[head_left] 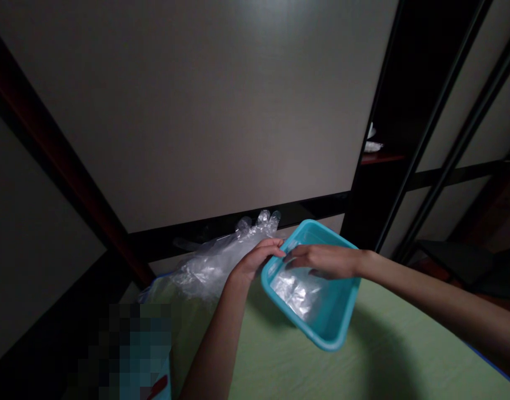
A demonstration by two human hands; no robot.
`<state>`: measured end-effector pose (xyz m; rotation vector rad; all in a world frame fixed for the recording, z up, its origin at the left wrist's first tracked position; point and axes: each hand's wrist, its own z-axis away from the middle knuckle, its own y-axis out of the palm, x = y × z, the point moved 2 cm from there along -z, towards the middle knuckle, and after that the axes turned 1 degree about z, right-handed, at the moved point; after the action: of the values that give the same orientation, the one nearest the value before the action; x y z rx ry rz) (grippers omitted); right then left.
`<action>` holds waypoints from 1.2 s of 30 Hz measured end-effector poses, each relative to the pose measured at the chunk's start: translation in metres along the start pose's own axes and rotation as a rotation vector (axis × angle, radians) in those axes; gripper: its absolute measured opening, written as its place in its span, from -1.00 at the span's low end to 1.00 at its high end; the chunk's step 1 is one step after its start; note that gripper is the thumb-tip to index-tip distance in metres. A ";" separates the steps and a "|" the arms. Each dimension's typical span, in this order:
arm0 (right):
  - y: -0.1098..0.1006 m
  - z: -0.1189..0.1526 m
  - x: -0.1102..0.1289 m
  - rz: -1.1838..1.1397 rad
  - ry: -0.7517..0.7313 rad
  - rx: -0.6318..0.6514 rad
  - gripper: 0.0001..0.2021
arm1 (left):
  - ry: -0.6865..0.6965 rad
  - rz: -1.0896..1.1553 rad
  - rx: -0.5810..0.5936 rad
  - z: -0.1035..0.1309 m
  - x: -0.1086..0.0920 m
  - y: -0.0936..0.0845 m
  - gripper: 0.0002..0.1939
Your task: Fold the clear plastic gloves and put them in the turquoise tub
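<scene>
My left hand (259, 258) is closed on the left rim of a turquoise plastic tub (340, 328), which it holds tilted above the green-covered surface. Inside the tub lies crumpled clear plastic (299, 294), bunched toward the left wall. My right hand (328, 261) reaches into the tub from the right, its fingers curved and apart over the plastic near the left wall. Its fingertips are partly hidden and slightly blurred. Behind my left hand is a pile of clear disposable plastic gloves (221, 261), some of their fingers sticking up.
A green cover (280, 366) with a blue edge lies over the surface below. Large pale panels (221, 116) with dark frames rise behind it. At the right is a dark opening with a shelf (382, 158) and white items. A blurred-out patch covers the lower left.
</scene>
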<state>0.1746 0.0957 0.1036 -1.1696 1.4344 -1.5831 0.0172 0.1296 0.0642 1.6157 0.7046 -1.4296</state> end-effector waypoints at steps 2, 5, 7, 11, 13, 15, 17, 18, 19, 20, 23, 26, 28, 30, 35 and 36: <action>-0.003 0.003 -0.011 -0.019 0.093 -0.022 -0.50 | -0.024 -0.007 0.036 0.000 0.000 -0.001 -0.92; -0.002 0.008 -0.025 0.006 0.272 0.009 -0.52 | -0.047 -0.012 0.072 0.001 -0.001 -0.001 -0.90; 0.001 0.009 -0.031 -0.001 0.361 0.040 -0.56 | -0.056 -0.011 0.086 0.001 -0.001 0.001 -0.89; 0.006 0.008 -0.033 -0.110 0.400 0.049 -0.66 | -0.063 -0.005 0.110 0.000 -0.001 0.004 -0.88; 0.007 0.005 -0.034 -0.176 0.395 0.038 -0.71 | -0.064 -0.003 0.120 0.000 -0.001 0.004 -0.87; 0.008 0.003 -0.035 -0.215 0.391 0.035 -0.74 | -0.063 -0.002 0.127 -0.001 0.000 0.004 -0.87; 0.008 0.000 -0.034 -0.230 0.387 0.044 -0.77 | -0.062 0.000 0.127 0.000 -0.001 0.005 -0.88; 0.007 -0.002 -0.033 -0.231 0.386 0.050 -0.77 | -0.061 0.002 0.126 0.000 -0.001 0.005 -0.88; 0.006 -0.003 -0.032 -0.230 0.385 0.054 -0.78 | -0.060 0.003 0.125 0.000 -0.001 0.005 -0.89; 0.005 -0.004 -0.031 -0.229 0.381 0.058 -0.78 | -0.059 0.005 0.123 0.001 -0.002 0.006 -0.89; 0.000 -0.007 -0.028 -0.215 0.367 0.074 -0.77 | -0.056 0.006 0.119 0.002 -0.003 0.007 -0.90; -0.001 -0.007 -0.029 -0.176 0.378 0.101 -0.77 | -0.055 0.007 0.125 0.002 -0.004 0.008 -0.90; 0.001 -0.006 -0.031 -0.127 0.408 0.115 -0.77 | -0.055 0.008 0.134 0.002 -0.004 0.008 -0.90; 0.003 -0.004 -0.032 -0.076 0.441 0.136 -0.76 | -0.055 0.011 0.144 0.001 -0.003 0.008 -0.90; 0.003 0.002 -0.025 -0.001 0.459 0.181 -0.70 | -0.056 0.019 0.161 -0.002 0.000 0.007 -0.90; 0.001 0.004 -0.024 0.023 0.454 0.172 -0.67 | -0.054 0.021 0.163 -0.002 0.001 0.007 -0.90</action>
<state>0.1863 0.1159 0.0990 -0.7177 1.5392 -1.9975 0.0239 0.1280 0.0649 1.6958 0.5502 -1.5430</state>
